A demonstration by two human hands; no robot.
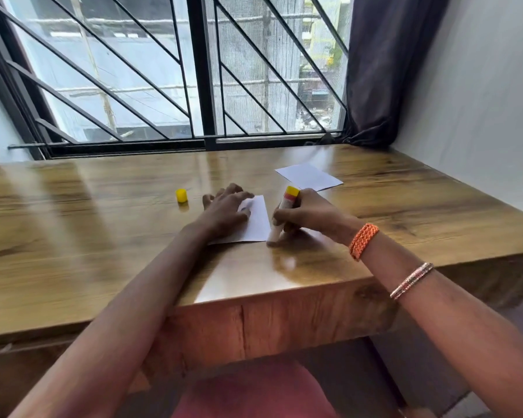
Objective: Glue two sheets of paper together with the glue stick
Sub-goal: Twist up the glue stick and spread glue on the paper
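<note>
A small white sheet of paper [258, 221] lies on the wooden table [103, 236] in front of me. My left hand [224, 211] rests flat on its left part, fingers spread. My right hand [307, 214] grips a white glue stick [284, 212] with a yellow and red end, tilted, its lower tip at the sheet's near right corner. A second white sheet [308, 176] lies farther back to the right. The yellow cap [181, 195] stands alone on the table, left of my left hand.
A barred window [194, 70] runs along the table's far edge. A dark curtain [384, 70] hangs at the back right beside a white wall [480, 101]. The table's front edge [254, 297] is close below my hands. A pink seat [254, 393] shows underneath.
</note>
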